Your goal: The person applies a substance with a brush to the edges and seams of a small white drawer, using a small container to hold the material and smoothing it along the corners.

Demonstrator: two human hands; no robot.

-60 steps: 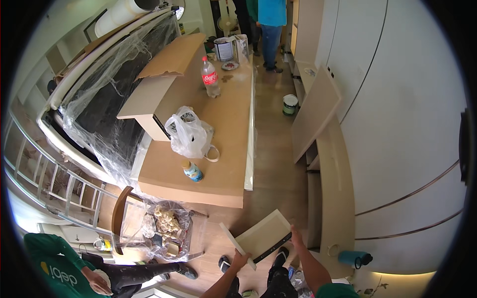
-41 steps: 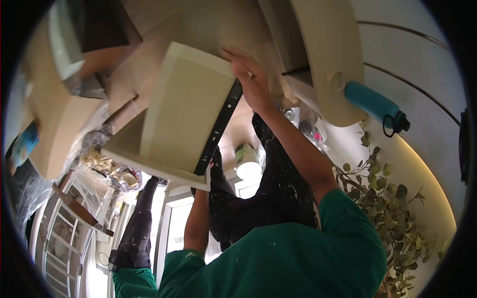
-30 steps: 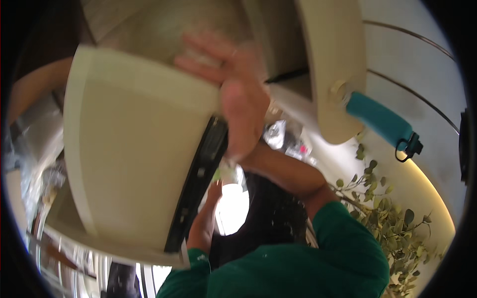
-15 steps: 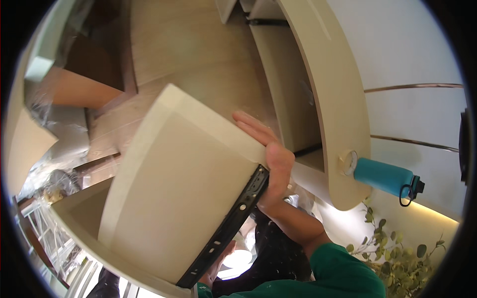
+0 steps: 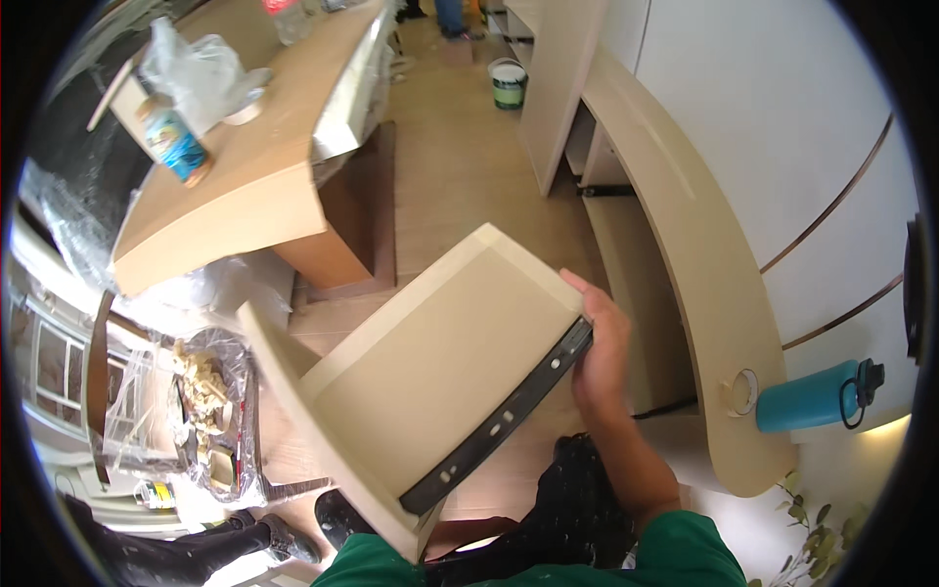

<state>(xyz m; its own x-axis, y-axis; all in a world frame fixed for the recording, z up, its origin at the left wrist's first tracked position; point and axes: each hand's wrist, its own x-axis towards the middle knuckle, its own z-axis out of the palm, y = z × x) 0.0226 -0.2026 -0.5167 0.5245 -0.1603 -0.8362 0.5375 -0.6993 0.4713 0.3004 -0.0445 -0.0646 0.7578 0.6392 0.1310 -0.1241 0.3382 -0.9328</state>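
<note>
A cream drawer [image 5: 455, 347] is held tilted in front of my body, its underside or side panel turned toward me. Along its lower right edge runs a black metal slide rail [image 5: 499, 428]. My right hand [image 5: 602, 352] grips the drawer's back corner at the upper end of the rail. The wider front panel [image 5: 337, 450] points down and left. My left forearm [image 5: 469, 533] passes beneath the drawer, and the left hand is hidden behind it. To the right is a cream cabinet with a curved top [image 5: 719, 264] and an open compartment [image 5: 641, 303].
A teal bottle [image 5: 807, 396] and a tape roll [image 5: 745, 391] lie on the cabinet top. At left stands a cardboard-covered table [image 5: 254, 147] with a drink bottle [image 5: 174, 142]. A plastic-wrapped chair [image 5: 210, 411] holds scraps. Another person's legs [image 5: 196, 553] are at lower left; a bucket [image 5: 508, 83] stands far off.
The view has swung up and left, showing more of the room. The drawer appears farther right and turned, with my right hand still on its corner. My left hand has gone out of sight.
</note>
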